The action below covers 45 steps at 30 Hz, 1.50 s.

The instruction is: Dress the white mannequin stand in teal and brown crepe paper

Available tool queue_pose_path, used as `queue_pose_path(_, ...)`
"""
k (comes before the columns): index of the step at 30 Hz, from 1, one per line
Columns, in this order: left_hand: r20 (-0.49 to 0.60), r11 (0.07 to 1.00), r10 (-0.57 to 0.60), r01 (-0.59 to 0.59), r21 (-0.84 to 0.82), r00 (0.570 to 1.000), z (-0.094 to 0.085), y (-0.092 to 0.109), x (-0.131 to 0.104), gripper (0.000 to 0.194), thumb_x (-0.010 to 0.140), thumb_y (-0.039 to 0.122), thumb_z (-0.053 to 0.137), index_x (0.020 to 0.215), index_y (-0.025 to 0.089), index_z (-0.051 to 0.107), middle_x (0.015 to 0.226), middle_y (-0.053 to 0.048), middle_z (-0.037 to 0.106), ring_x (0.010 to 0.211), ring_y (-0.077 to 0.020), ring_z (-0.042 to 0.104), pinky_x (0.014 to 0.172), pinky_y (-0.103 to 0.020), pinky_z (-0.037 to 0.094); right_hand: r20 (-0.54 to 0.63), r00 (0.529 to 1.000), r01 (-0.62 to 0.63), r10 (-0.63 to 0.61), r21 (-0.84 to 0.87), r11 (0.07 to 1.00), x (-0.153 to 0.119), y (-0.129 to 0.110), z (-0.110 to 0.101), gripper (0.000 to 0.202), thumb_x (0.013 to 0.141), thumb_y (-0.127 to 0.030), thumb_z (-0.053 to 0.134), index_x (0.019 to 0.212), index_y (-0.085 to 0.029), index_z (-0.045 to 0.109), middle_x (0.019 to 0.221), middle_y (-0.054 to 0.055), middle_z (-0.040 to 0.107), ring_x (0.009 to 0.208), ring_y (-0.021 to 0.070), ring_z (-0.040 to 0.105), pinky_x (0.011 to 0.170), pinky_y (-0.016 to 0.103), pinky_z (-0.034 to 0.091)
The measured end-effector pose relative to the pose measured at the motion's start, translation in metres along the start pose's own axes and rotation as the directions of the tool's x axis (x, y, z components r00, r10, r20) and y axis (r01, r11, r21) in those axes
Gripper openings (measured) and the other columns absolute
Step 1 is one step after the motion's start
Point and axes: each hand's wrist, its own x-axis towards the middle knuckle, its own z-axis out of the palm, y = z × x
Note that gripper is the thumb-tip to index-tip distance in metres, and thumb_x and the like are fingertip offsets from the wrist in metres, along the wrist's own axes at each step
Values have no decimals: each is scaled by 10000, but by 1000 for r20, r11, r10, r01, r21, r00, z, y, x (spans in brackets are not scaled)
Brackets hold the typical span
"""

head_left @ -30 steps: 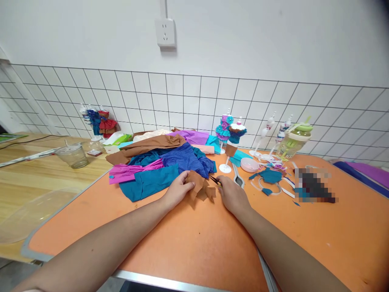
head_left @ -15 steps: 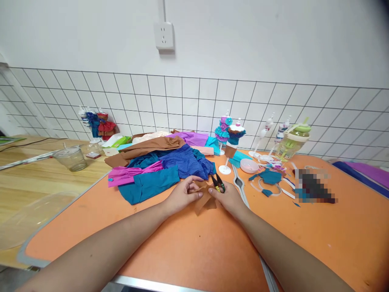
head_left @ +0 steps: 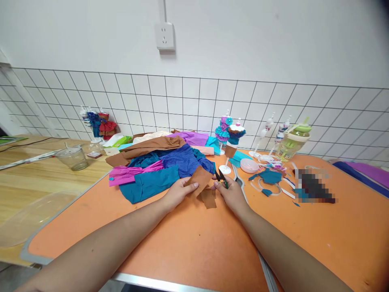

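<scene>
A piece of brown crepe paper [head_left: 200, 179] is pinched between the thumb and fingers of my left hand [head_left: 180, 194]. My right hand [head_left: 231, 195] holds small black thread snips [head_left: 222, 178], their blades pointing away from me. Just below the held piece, another brown paper scrap [head_left: 209, 198] shows between my hands, over the orange table [head_left: 194, 243]. Right behind my hands stands a white mini dress form [head_left: 237, 130] wearing a teal and brown paper skirt, with a brown piece around its lower part.
A heap of coloured crepe paper [head_left: 170, 156] lies behind my left hand. To the right are a small pink bowl [head_left: 249, 165], teal scraps [head_left: 269, 177] and a green-lidded cup [head_left: 294, 140]. A glass cup [head_left: 73, 157] stands on the wooden table at left.
My left hand has raised the brown piece and turned it flatter, away from the scrap below. My right hand, with the snips, has shifted slightly right, away from the paper.
</scene>
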Motion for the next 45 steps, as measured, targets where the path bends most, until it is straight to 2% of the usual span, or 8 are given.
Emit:
queue_pose_path(4, -41, 988, 9, -15, -151, 999, -3, 2, 0, 381, 746, 374, 747, 1032, 135, 668, 994, -100, 746, 833, -234, 701, 790, -335, 515, 83, 996, 45, -28, -204, 978, -1, 1, -1, 410, 895, -541, 439, 1019, -205, 638, 674, -5, 593, 687, 188, 584, 677, 293, 429)
queue_pose_path(7, -64, 983, 18, -30, -183, 998, -5, 3, 1, 338, 743, 341, 751, 993, 129, 668, 953, -93, 751, 802, -219, 701, 767, -317, 517, 172, 985, 50, -13, -214, 976, -5, 2, 2, 583, 953, -587, 223, 895, -200, 655, 611, -12, 509, 630, 171, 535, 639, 287, 422)
queue_pose_path(13, -70, 983, 20, -32, -179, 997, -4, 4, 0, 344, 706, 335, 783, 955, 124, 673, 908, -83, 753, 763, -208, 696, 737, -298, 517, 290, 957, 24, 23, -157, 987, -10, 4, 8, 498, 948, -602, 287, 960, -214, 599, 574, -54, 453, 439, 108, 478, 451, 226, 423)
queue_pose_path(18, -67, 990, 22, -31, -139, 997, -4, 4, 0, 345, 703, 356, 787, 945, 134, 682, 894, -68, 754, 749, -200, 689, 721, -289, 514, 313, 948, -59, 66, -33, 998, -10, 5, 8, 523, 928, -641, 300, 930, -207, 591, 550, -59, 437, 354, 86, 403, 308, 199, 371)
queue_pose_path(23, -64, 997, 44, -47, -53, 997, -5, 1, 0, 358, 721, 383, 775, 970, 144, 681, 923, -60, 752, 771, -201, 685, 738, -292, 505, 348, 934, -57, 77, -68, 996, -10, 5, 10, 493, 935, -619, 317, 893, -206, 583, 537, -64, 449, 348, 74, 397, 309, 182, 358)
queue_pose_path(27, -65, 998, 59, -59, 6, 996, -3, 2, 0, 339, 694, 389, 795, 887, 133, 683, 847, -38, 745, 722, -175, 665, 721, -269, 488, 370, 927, -42, 65, -69, 997, -11, 2, 10, 459, 943, -591, 327, 889, -206, 572, 538, -67, 461, 349, 74, 403, 317, 182, 354)
queue_pose_path(34, -109, 998, 65, -67, -19, 992, 1, 6, 0, 378, 694, 406, 788, 939, 137, 689, 886, -50, 751, 763, -202, 675, 720, -285, 503, 356, 927, -97, 117, -74, 993, -9, 3, 7, 521, 930, -638, 289, 870, -198, 561, 494, -65, 495, 311, 82, 410, 318, 190, 343)
queue_pose_path(45, -137, 996, 71, -64, 55, 988, -1, 3, 1, 372, 705, 421, 771, 933, 137, 690, 898, -58, 752, 785, -212, 676, 740, -295, 498, 349, 933, -47, 91, -133, 990, -8, 8, 9, 508, 937, -615, 297, 868, -199, 581, 511, -49, 553, 323, 76, 414, 334, 185, 330)
